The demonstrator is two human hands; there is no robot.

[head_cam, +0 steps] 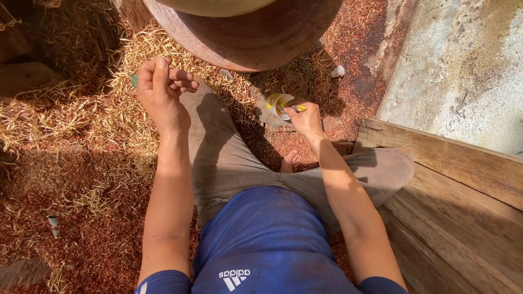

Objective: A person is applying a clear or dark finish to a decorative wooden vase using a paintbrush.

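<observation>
A large round reddish-brown clay vessel (pixel 245 32) fills the top of the view, standing on ground covered with straw and red-brown husks (pixel 81 179). To the right runs a weathered wooden plank frame (pixel 463 190), with a rough grey concrete wall (pixel 463 65) behind it. The person sits cross-legged in grey trousers (pixel 229 158) and a blue shirt (pixel 267 234). The right hand (pixel 305 117) is closed around a thin yellow-tipped brush (pixel 297 108), its tip dipped in a small white cup of yellow paint (pixel 278 103) that sits on the ground just below the vessel. The left hand (pixel 160 92) is raised over the left knee, fingers curled around a small green object (pixel 134 80), mostly hidden. A small pale cup (pixel 338 71) lies near the vessel's right edge.
</observation>
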